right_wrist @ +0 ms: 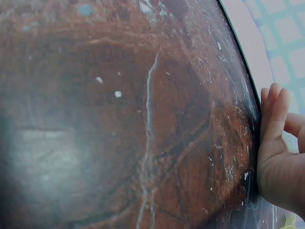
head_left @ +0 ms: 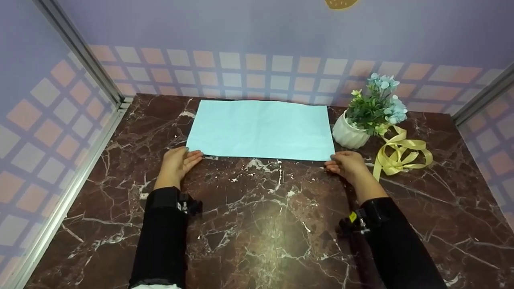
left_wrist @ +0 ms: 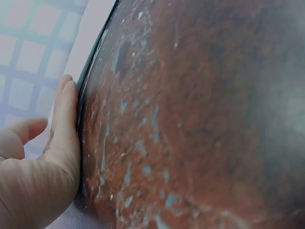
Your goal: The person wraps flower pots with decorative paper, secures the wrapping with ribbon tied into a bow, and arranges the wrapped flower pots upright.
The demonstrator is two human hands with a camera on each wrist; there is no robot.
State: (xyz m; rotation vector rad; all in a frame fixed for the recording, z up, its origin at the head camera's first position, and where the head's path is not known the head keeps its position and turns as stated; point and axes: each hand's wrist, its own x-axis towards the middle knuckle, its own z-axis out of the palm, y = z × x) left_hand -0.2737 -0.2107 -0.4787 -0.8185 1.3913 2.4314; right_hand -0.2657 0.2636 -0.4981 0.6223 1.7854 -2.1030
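Note:
A light blue rectangular sheet (head_left: pixel 259 130) lies flat near the back of the table, its long sides running left to right. My left hand (head_left: pixel 176 162) rests at its near left corner. In the left wrist view, the fingers (left_wrist: pixel 69 105) are straight along the near edge, with the thumb held apart. At the near right corner my right hand (head_left: pixel 350 163) touches the sheet, fingertips right at the edge. Its fingers (right_wrist: pixel 278 112) also look straight in the right wrist view, the thumb close behind them.
Just right of the sheet stands a white pot (head_left: pixel 350 130) with artificial blue flowers (head_left: pixel 383 81). A loose yellow ribbon (head_left: pixel 401 154) lies beside it. The dark marbled table (head_left: pixel 257 224) meets a tiled-pattern wall (head_left: pixel 257 62) at the back, with a metal-framed panel on each side.

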